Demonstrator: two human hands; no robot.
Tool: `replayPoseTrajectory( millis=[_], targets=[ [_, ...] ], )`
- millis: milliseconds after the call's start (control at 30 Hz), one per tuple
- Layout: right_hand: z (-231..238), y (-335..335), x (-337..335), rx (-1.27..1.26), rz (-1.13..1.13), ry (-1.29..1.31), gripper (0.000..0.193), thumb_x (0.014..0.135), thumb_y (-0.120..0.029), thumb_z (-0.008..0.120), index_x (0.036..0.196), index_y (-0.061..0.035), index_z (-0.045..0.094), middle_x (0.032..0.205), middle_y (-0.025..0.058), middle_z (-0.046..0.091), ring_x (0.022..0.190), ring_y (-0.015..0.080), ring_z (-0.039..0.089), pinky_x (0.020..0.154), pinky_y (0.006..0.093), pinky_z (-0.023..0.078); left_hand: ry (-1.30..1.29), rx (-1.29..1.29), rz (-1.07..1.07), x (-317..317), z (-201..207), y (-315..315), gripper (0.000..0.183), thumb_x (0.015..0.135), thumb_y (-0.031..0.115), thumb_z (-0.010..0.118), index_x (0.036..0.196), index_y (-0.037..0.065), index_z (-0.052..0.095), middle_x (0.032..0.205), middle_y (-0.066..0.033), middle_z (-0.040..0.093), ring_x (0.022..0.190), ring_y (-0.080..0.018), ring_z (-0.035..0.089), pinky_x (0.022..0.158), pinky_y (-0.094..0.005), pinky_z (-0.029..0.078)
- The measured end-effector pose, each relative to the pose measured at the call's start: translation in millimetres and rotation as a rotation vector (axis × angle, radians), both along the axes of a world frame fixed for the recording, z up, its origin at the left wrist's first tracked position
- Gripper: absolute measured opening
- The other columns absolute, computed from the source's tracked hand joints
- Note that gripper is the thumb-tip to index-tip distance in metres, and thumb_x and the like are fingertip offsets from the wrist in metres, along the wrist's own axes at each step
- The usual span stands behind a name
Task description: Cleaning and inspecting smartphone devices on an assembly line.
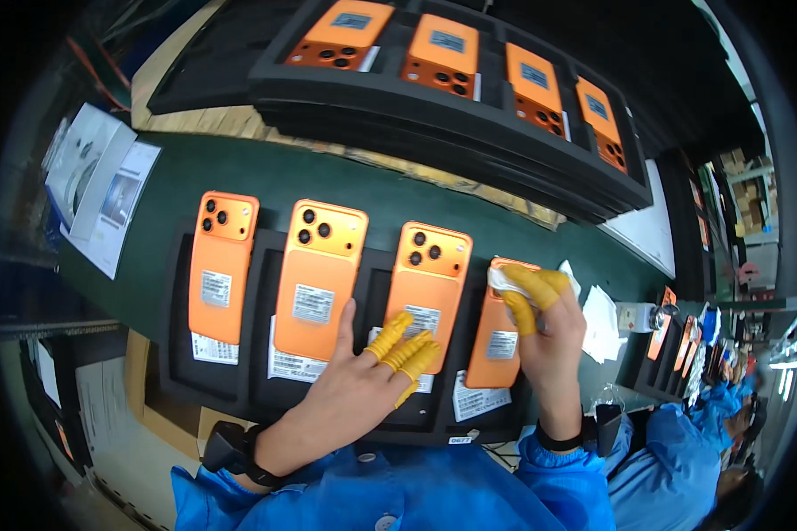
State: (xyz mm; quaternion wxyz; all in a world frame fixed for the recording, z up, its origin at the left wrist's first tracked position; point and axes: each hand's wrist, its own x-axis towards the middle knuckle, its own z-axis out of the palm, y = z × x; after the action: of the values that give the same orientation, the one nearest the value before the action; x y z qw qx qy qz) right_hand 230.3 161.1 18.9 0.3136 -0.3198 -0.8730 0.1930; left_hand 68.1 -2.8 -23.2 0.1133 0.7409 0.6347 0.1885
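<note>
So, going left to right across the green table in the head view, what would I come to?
Printed papers, first orange phone, second orange phone, third orange phone, fourth orange phone, white sheets.

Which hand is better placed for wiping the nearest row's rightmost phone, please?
Probably the right hand: it holds a white cloth at the top of that phone, while the left hand is at the neighbouring phone.
</note>
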Motion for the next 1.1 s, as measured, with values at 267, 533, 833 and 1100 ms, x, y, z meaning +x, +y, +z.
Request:
replayPoseTrajectory(
  millis=[267, 533, 833, 1100],
  targets=[
    [-42.0, 6.3, -58.4, 0.242, 0.247, -0.175, 0.043, 0.062, 0.007, 0.064, 0.105, -0.0005, 0.064, 0.093, 0.015, 0.056, 0.082, 0.0316, 0.055, 0.07, 0.0365, 0.047, 0.048, -0.026, -0.064, -8.6, -7.3, -3.3, 0.027, 0.085, 0.018, 0.056, 0.108, 0.006, 0.064, 0.11, -0.005, 0.066, 0.116, -0.019, 0.056, 0.102, -0.0739, 0.002],
    [-34.1, -4.3, -63.9, 0.146, 0.2, -0.225, 0.044, 0.061, 0.006, 0.067, 0.103, -0.0035, 0.066, 0.091, 0.0127, 0.058, 0.078, 0.0289, 0.057, 0.066, 0.0345, 0.049, -0.086, -0.05, -0.079, -7.7, -12.0, -3.4, 0.03, 0.087, 0.019, 0.053, 0.111, 0.004, 0.063, 0.116, -0.0059, 0.063, 0.122, -0.0179, 0.051, 0.099, -0.0761, 0.0],
    [-38.0, -3.9, -65.6, 0.201, 0.181, -0.172, 0.036, 0.066, 0.004, 0.069, 0.101, -0.0033, 0.065, 0.088, 0.0129, 0.058, 0.082, 0.03, 0.058, 0.066, 0.0362, 0.049, -0.031, 0.015, -0.071, -6.1, -8.4, -1.4, 0.033, 0.087, 0.019, 0.052, 0.115, 0.005, 0.06, 0.116, -0.0082, 0.063, 0.121, -0.0175, 0.052, 0.1, -0.0754, 0.002],
    [-34.7, 0.2, -66.8, 0.21, 0.271, -0.155, 0.044, 0.062, 0.008, 0.065, 0.105, -0.002, 0.064, 0.089, 0.0124, 0.056, 0.077, 0.0306, 0.056, 0.066, 0.0371, 0.049, -0.05, 0.015, -0.064, -4.3, -11.0, -0.8, 0.033, 0.087, 0.019, 0.053, 0.115, 0.005, 0.06, 0.113, -0.0067, 0.064, 0.121, -0.0171, 0.052, 0.1, -0.0753, 0.001]
  ],
)
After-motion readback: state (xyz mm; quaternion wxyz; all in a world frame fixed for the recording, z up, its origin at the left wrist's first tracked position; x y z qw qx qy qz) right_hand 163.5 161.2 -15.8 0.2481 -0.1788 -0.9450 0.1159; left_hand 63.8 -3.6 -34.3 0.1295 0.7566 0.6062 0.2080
